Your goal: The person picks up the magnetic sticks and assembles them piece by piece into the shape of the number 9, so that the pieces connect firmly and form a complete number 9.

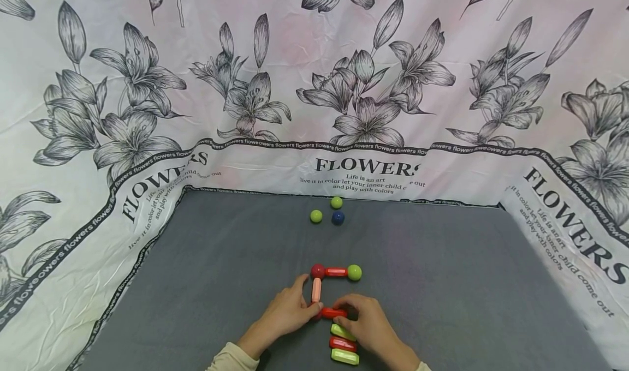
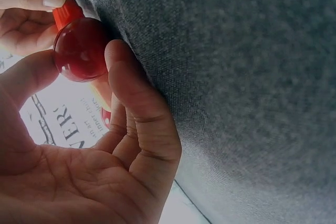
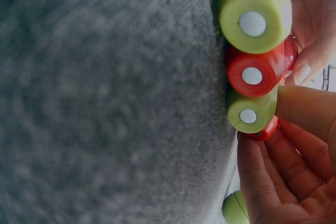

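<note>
My left hand (image 1: 290,309) pinches a glossy red ball (image 2: 81,50) between thumb and forefinger; the head view mostly hides this ball behind the fingers. My right hand (image 1: 369,320) holds a red magnetic rod (image 1: 334,312), whose left end meets that ball. From the ball a pink rod (image 1: 316,291) runs away to a second red ball (image 1: 318,271). Another red rod (image 1: 336,272) links that one to a green ball (image 1: 354,273). Beside the right fingers, in a stack toward me, lie a green rod (image 3: 248,116), a red rod (image 3: 252,76) and another green rod (image 3: 252,24).
At the far side of the grey cloth table (image 1: 236,251) sit two green balls (image 1: 316,216) and a dark blue ball (image 1: 337,217). A white flower-printed sheet (image 1: 275,169) rises behind and along both sides.
</note>
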